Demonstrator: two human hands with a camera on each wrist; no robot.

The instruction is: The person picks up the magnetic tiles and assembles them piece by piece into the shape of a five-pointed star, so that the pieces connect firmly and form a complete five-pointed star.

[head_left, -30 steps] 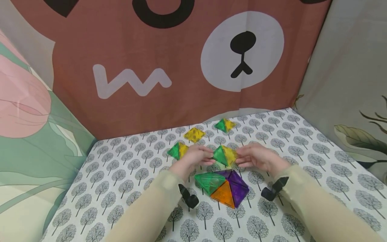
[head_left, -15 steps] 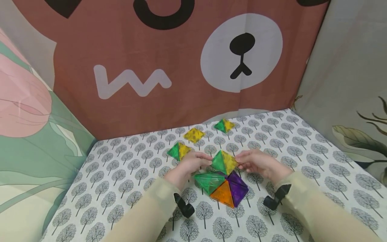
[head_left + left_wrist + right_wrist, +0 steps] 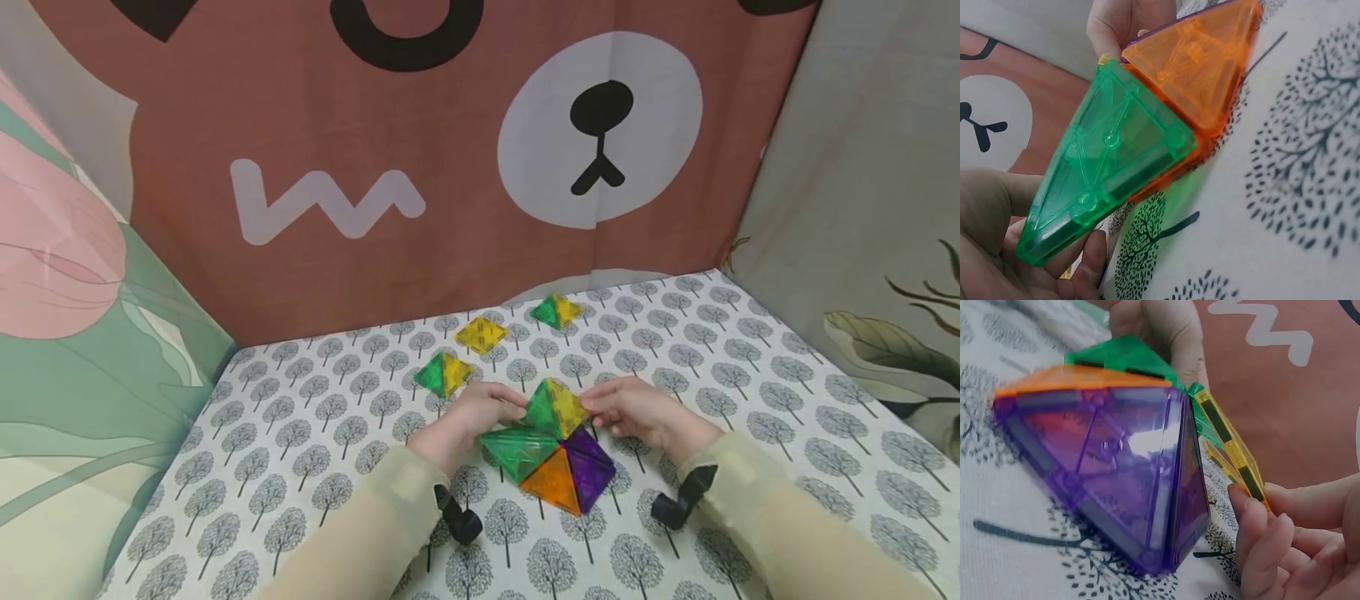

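Observation:
A green and yellow pyramid of magnetic tiles (image 3: pixel 553 408) is between my two hands in the head view. My left hand (image 3: pixel 478 414) pinches its green side, and my right hand (image 3: pixel 633 408) pinches the yellow tile (image 3: pixel 1235 447) between thumb and fingers. Its near edge meets the far side of a cluster of triangular magnetic tiles on the cloth. That cluster has a green tile (image 3: pixel 1110 156) at left, an orange tile (image 3: pixel 1194 65) in front and a purple tile (image 3: pixel 1110 456) at right. In the left wrist view, the cluster's green tile partly hides my left fingers.
Behind my hands lie a green and yellow pyramid (image 3: pixel 444 375), a flat yellow piece (image 3: pixel 482 335) and another green and yellow pyramid (image 3: pixel 557 311). A tree-print cloth (image 3: pixel 300 475) covers the table. A bear-print curtain (image 3: pixel 450 267) hangs along its back edge.
Both hands have brought the green and yellow pyramid toward me and lowered it against the far side of the tile cluster. The other pieces stay where they were.

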